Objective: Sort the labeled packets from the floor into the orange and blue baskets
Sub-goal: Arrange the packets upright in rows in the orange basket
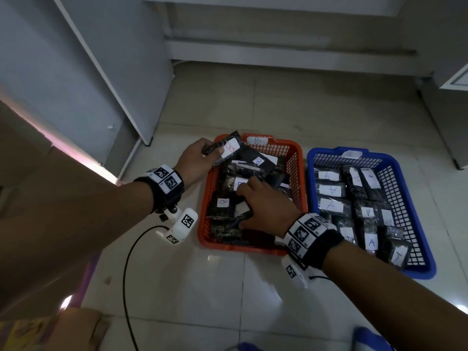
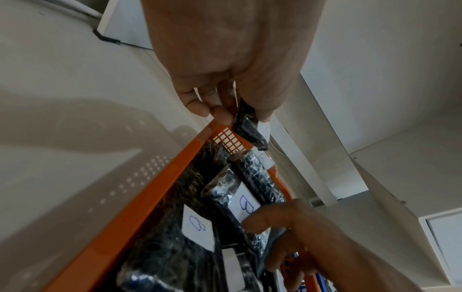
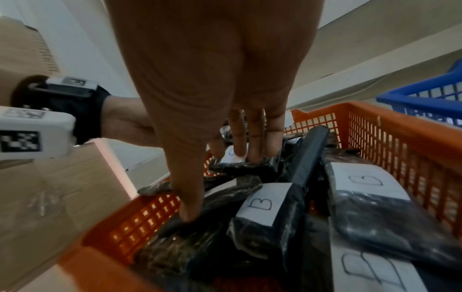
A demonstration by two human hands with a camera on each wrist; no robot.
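Note:
My left hand [image 1: 200, 158] [image 2: 225, 102] pinches a black packet [image 1: 229, 148] [image 2: 247, 128] with a white "B" label, held over the back left corner of the orange basket [image 1: 240, 247] [image 2: 150, 197] [image 3: 412, 126]. That basket holds several black packets labelled B [image 3: 262, 201]. My right hand [image 1: 268, 209] [image 3: 200, 148] reaches into it, its straight, spread fingers resting on the packets. The blue basket [image 1: 326, 151] [image 3: 412, 94] stands right of the orange one and holds several packets labelled A [image 1: 329, 205].
A cardboard box [image 1: 38, 224] lies at the left and a white cabinet [image 1: 101, 72] stands behind it. A black cable [image 1: 126, 262] trails over the tiled floor in front of the baskets. A blue object [image 1: 372, 338] shows at the bottom edge.

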